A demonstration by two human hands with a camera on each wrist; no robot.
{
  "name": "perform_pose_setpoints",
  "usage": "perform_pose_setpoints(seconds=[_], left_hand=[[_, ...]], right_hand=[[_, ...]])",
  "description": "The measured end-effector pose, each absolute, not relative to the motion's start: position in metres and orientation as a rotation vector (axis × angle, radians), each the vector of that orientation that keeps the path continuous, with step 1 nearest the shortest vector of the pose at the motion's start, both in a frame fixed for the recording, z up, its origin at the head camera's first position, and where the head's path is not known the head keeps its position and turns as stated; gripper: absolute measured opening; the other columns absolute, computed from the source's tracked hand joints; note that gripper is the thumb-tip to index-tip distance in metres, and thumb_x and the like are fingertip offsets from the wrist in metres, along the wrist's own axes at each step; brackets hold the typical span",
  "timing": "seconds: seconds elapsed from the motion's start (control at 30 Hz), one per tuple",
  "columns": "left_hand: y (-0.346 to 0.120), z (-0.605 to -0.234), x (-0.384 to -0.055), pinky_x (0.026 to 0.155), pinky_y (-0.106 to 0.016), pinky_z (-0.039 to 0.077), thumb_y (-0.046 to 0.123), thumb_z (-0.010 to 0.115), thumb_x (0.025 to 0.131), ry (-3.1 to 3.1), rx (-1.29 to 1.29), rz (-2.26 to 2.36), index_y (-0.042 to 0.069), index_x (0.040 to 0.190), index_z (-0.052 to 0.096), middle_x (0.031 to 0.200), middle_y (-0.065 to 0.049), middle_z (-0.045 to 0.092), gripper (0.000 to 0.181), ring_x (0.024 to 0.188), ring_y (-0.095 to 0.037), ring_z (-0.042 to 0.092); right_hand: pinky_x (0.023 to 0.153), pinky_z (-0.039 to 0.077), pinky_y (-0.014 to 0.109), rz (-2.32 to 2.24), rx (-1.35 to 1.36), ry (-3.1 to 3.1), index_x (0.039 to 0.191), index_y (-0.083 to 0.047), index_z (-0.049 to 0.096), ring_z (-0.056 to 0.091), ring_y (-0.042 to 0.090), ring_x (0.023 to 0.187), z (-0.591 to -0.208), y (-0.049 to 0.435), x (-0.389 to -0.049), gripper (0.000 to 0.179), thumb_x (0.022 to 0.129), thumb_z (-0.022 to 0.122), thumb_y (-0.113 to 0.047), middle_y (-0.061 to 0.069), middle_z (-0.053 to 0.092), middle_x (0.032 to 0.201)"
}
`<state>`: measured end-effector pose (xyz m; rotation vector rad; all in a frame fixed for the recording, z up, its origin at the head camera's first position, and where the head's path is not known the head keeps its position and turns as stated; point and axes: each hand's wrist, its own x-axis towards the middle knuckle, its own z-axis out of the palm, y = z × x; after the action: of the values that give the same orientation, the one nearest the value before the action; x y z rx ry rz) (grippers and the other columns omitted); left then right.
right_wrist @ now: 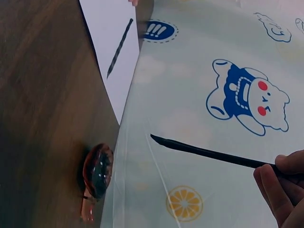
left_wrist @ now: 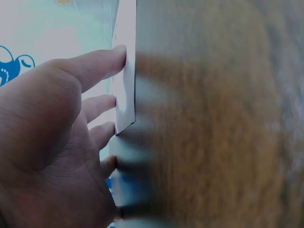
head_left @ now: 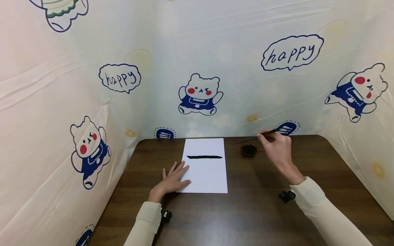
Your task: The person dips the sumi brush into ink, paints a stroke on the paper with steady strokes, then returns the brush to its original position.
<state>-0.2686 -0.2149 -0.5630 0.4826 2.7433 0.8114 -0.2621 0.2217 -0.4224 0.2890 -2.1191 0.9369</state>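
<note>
A sheet of white paper (head_left: 204,176) lies on the table, with one thick black horizontal stroke (head_left: 204,157) across its upper half. My left hand (head_left: 173,181) rests on the paper's left edge, fingers spread and straight; in the left wrist view the thumb (left_wrist: 102,66) lies on the sheet. To the right, my right hand (head_left: 277,147) pinches a dark writing brush (right_wrist: 209,153) between thumb and fingers. The brush is held above the table, its black tip pointing left, over a small brown ink dish (head_left: 248,150) with dark ink in it.
The dark wooden table (head_left: 246,215) has a curtain (head_left: 197,44) printed with bears along its back and sides. A short reddish-brown handle (right_wrist: 87,209) sticks out from the ink dish. Each wrist wears a small black camera (head_left: 287,196).
</note>
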Motion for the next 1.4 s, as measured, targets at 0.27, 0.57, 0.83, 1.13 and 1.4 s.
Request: perform_pose_setpoints(seconds=[0.27,0.57,0.83,1.13,1.4], left_hand=[[-0.212,-0.556,-0.266,0.118,-0.081,-0.017,0.056,0.063,0.101,2.731,0.471,0.816,0.025,0.168,0.036,0.181,-0.004,0.013,0.078,0.168,-0.04,-0.004],[-0.205,-0.536,-0.257,0.118,-0.083,-0.012,0.044,0.066,0.102,2.731,0.479,0.788,0.015,0.166,0.039,0.179,-0.014,0.018,0.075,0.166,-0.047,0.002],[-0.207,-0.54,-0.259,0.119,-0.081,-0.015,0.046,0.065,0.103,2.731,0.467,0.778,0.018,0.167,0.038,0.18,-0.011,0.017,0.075,0.166,-0.045,0.0],[-0.214,-0.56,-0.267,0.116,-0.083,-0.018,0.063,0.061,0.1,2.746,0.511,0.829,0.024,0.167,0.038,0.181,-0.008,0.016,0.081,0.166,-0.045,-0.002],[-0.214,-0.563,-0.269,0.118,-0.08,-0.018,0.054,0.063,0.102,2.759,0.487,0.771,0.024,0.168,0.035,0.181,-0.004,0.013,0.078,0.168,-0.041,-0.003]], right_hand=[[0.075,0.039,-0.004,0.916,0.26,-2.103,0.097,0.002,0.08,0.078,0.032,0.075,-0.42,0.236,-0.261,0.008,0.094,0.081,-0.005,0.019,0.081,0.088],[0.073,0.039,-0.004,0.938,0.242,-2.07,0.097,0.003,0.08,0.049,-0.035,0.082,-0.419,0.25,-0.262,0.007,0.095,0.079,-0.004,0.021,0.08,0.088],[0.075,0.036,-0.006,0.825,0.217,-2.089,0.097,0.001,0.08,0.065,-0.018,0.077,-0.419,0.26,-0.262,0.007,0.095,0.079,-0.005,0.018,0.081,0.091],[0.076,0.035,-0.005,0.784,0.227,-2.107,0.1,-0.001,0.079,0.076,0.037,0.075,-0.421,0.265,-0.262,0.006,0.097,0.078,-0.005,0.015,0.081,0.092],[0.072,0.034,-0.001,0.755,0.248,-2.132,0.102,-0.001,0.08,0.078,0.034,0.073,-0.425,0.268,-0.261,0.007,0.096,0.077,-0.001,0.017,0.081,0.097]])
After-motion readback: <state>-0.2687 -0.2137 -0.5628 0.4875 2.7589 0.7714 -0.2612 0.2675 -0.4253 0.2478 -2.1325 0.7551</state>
